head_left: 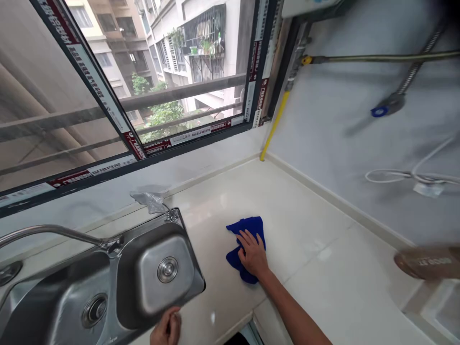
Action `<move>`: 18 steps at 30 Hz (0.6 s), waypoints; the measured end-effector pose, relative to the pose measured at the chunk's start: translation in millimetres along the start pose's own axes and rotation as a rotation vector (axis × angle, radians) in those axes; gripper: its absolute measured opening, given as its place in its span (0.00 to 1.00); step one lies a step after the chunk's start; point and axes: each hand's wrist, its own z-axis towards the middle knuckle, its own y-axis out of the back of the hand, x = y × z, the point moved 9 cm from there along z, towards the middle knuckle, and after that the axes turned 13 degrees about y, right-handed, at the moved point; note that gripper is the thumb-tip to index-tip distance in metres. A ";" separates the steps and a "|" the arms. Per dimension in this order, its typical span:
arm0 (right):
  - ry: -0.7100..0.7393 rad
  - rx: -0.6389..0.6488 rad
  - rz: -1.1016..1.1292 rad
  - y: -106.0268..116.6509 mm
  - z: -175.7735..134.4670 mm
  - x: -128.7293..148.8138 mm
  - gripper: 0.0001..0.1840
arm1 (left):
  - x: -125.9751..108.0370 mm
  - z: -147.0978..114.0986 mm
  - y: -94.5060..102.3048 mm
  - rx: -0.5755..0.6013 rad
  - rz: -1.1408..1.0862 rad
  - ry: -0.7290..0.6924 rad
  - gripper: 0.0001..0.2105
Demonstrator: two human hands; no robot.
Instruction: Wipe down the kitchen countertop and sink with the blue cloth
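Note:
My right hand (253, 254) lies flat on a crumpled dark blue cloth (251, 227), fingers stretched and slightly apart. The cloth rests on the glossy cream countertop (298, 206), right of the sink, and shows around the hand on several sides. At the bottom of the view my left hand (167, 327) is curled into a loose fist beside the sink's front right edge, with no object visible in it. Close to it is the steel double-bowl sink (194, 282), with a round drain (167, 270) in the right bowl.
A curved faucet (53, 229) reaches over the left bowl. Crumpled clear plastic (153, 201) lies behind the sink. A yellow pipe (275, 127) meets the counter's back corner. A blurred brown object (427, 262) is at right. White cable (391, 175) hangs on the wall.

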 end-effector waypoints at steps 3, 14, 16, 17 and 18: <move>-0.061 -0.013 -0.069 8.5 -19.5 -27.5 0.28 | -34.6 1.9 -27.9 0.136 0.025 -0.273 0.19; -0.482 -0.021 -0.391 64.0 -180.2 -65.6 0.28 | -79.6 -9.3 -52.0 0.234 0.063 -0.698 0.16; -0.551 -0.023 -0.427 71.9 -210.0 -54.4 0.29 | -79.6 -8.5 -51.2 0.243 0.046 -0.700 0.16; -0.583 -0.022 -0.443 75.2 -223.9 -46.9 0.29 | -79.5 -8.4 -51.2 0.250 0.038 -0.705 0.16; -0.611 -0.020 -0.458 78.0 -237.0 -38.2 0.30 | -79.3 -8.1 -51.3 0.256 0.032 -0.708 0.16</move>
